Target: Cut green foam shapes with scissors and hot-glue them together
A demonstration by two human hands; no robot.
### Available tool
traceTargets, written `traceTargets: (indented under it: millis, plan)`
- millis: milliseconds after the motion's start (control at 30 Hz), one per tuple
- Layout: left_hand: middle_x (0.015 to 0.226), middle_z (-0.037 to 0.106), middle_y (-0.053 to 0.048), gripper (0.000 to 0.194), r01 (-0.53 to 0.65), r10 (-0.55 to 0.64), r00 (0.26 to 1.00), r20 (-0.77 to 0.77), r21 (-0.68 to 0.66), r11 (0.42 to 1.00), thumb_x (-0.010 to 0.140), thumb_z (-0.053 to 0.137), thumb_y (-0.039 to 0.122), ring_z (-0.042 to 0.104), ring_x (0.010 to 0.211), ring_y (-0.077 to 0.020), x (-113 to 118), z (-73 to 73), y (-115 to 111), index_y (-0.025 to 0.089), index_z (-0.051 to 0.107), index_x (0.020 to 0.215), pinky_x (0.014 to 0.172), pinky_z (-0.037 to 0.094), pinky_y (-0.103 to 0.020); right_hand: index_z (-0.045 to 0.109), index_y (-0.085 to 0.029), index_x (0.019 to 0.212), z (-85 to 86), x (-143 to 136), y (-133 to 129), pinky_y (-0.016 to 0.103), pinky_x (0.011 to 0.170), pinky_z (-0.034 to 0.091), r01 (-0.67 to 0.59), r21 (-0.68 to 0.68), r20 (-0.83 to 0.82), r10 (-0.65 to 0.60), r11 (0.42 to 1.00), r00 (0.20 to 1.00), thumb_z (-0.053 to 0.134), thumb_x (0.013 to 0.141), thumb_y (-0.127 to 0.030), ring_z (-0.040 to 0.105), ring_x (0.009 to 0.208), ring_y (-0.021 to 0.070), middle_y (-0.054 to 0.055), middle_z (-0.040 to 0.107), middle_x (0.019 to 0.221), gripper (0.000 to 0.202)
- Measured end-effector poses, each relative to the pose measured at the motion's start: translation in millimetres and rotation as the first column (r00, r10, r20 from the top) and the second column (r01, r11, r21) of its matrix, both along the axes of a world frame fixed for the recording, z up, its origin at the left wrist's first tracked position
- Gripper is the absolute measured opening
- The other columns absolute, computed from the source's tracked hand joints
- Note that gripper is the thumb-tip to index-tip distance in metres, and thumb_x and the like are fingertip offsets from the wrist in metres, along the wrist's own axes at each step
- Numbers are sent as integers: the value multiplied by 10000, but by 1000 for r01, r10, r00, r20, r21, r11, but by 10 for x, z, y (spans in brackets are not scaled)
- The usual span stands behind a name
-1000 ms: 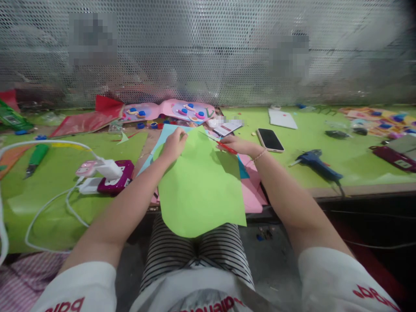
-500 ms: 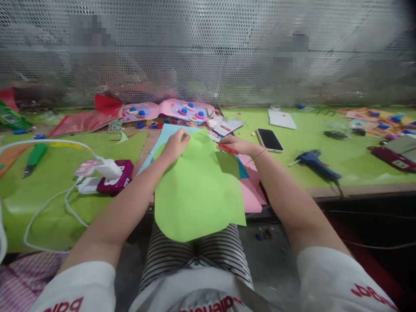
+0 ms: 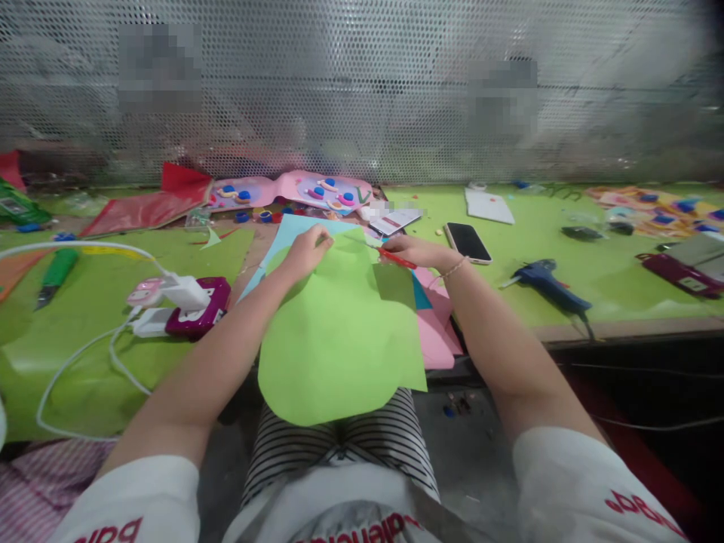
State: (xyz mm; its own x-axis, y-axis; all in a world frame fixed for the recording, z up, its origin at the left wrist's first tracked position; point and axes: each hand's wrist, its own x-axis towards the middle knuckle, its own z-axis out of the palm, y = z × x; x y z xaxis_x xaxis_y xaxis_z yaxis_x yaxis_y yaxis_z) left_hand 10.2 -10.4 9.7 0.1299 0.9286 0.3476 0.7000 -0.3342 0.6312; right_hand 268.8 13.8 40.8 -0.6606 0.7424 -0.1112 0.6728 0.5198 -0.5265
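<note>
A large sheet of light green paper (image 3: 339, 332) with a curved, cut outline hangs over the bench edge above my lap. My left hand (image 3: 308, 250) pinches its upper left part, fingers closed. In my right hand (image 3: 415, 253) is a pair of red-handled scissors (image 3: 397, 259), the fingers wrapped round the handles. The blades point left at the upper right edge of the green paper; how far they are apart is too blurred to tell. Under the green sheet lie light blue paper (image 3: 288, 230) and pink paper (image 3: 435, 339), with a darker blue piece (image 3: 420, 292) between.
A phone (image 3: 468, 243) and a blue glue gun (image 3: 551, 288) lie to the right. On the left are a purple power strip (image 3: 212, 309) with white plugs and cables, and a green-handled utility knife (image 3: 56, 275). A perforated metal panel (image 3: 339, 90) stands behind the bench.
The lower left of the green paper has swung slightly left and down. Both hands stay almost in place, with the scissors still at the paper's upper right edge.
</note>
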Motion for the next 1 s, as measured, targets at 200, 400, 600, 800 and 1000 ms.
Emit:
traceTargets:
  millis: [200,400,600,800,1000]
  plan:
    - [920,653,-45,29,50,-51,998,-34,-33,998,834,473,230,581,882,-195,14,69,-63,232,487,809,863,440,-341,510,-162,732,3,-1,1,274,592,296,-22,24,41,21,999,999,463,788,-574,388,640,130,33,482,720,419]
    - [901,648,-42,47,56,-58,997,-53,-29,998,839,450,241,575,856,-192,11,72,-86,234,495,828,861,448,-348,509,-160,725,-7,-2,5,269,592,296,-12,34,22,11,999,1000,471,785,-580,396,649,129,34,486,722,426]
    - [856,641,-44,70,63,-65,996,-63,-31,998,840,449,258,579,826,-198,13,52,-70,231,514,846,834,455,-351,507,-164,719,26,-7,-24,271,585,292,-20,31,35,18,999,999,470,773,-588,374,628,123,23,470,694,429]
    - [787,628,-29,91,93,-94,995,-36,-29,995,841,461,282,582,822,-196,5,-22,-27,234,537,855,804,461,-333,505,-165,709,15,-12,-22,269,583,287,-35,37,28,34,999,999,464,778,-597,374,626,122,16,455,685,439]
    - [861,653,-39,65,89,-89,996,-5,-26,996,826,484,252,586,838,-192,21,-13,-27,224,544,824,850,458,-348,520,-167,715,7,-3,-21,273,583,285,-23,35,39,22,999,999,489,775,-585,371,619,122,17,463,686,424]
